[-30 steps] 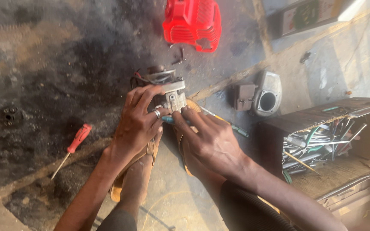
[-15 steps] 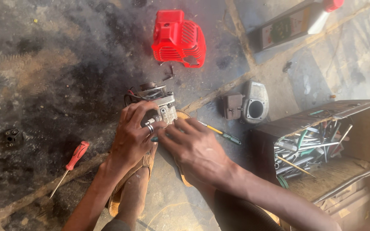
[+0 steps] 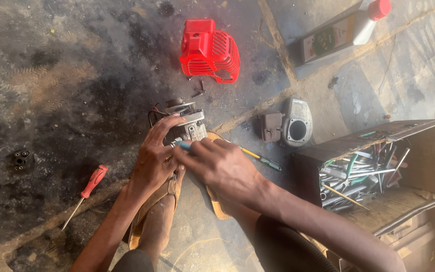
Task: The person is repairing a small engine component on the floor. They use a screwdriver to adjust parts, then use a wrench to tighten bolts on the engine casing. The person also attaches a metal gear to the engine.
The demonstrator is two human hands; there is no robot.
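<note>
Already the red cover (image 3: 209,49) lies off at twelve o'clock; your left hand (image 3: 153,158) clasps the small engine (image 3: 187,123) at centre, your right hand (image 3: 222,163) pinches a teal-handled tool (image 3: 183,145) against it, so the stripping looks partway done

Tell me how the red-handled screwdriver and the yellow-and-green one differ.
The red-handled screwdriver lies left of the left hand, in the open; the yellow-and-green screwdriver lies right of the right hand, one end hidden under it. The red one's bare shaft shows; the other's does not. Both rest untouched on the floor.
</note>
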